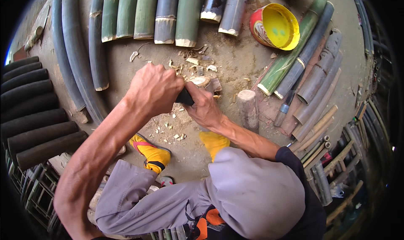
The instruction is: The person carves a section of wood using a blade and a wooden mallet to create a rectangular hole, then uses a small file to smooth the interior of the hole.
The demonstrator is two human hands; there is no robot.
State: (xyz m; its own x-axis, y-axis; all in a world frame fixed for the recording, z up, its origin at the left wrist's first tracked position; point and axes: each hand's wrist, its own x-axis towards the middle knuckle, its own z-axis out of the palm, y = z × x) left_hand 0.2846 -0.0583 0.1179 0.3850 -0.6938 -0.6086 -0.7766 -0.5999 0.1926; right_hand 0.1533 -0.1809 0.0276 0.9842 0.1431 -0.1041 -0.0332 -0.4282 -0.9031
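Note:
My left hand (155,88) is closed in a fist at the middle of the view, its knuckles upward. Close against it on the right, my right hand (205,105) has its fingers curled around a short dark piece (184,98). Both hands grip this dark piece, and most of it is hidden, so I cannot make out its kind. Just beyond my hands a wooden block (200,81) with a pale top stands on the floor. Pale wood chips (192,61) lie scattered around it and below my hands.
Green and grey bamboo tubes (188,17) lie in a row at the far side. Dark tubes (38,126) are stacked at left. A red tin (275,26), yellow inside, stands at far right near a green bamboo tube (292,46). A short wooden post (248,109) stands right of my hands.

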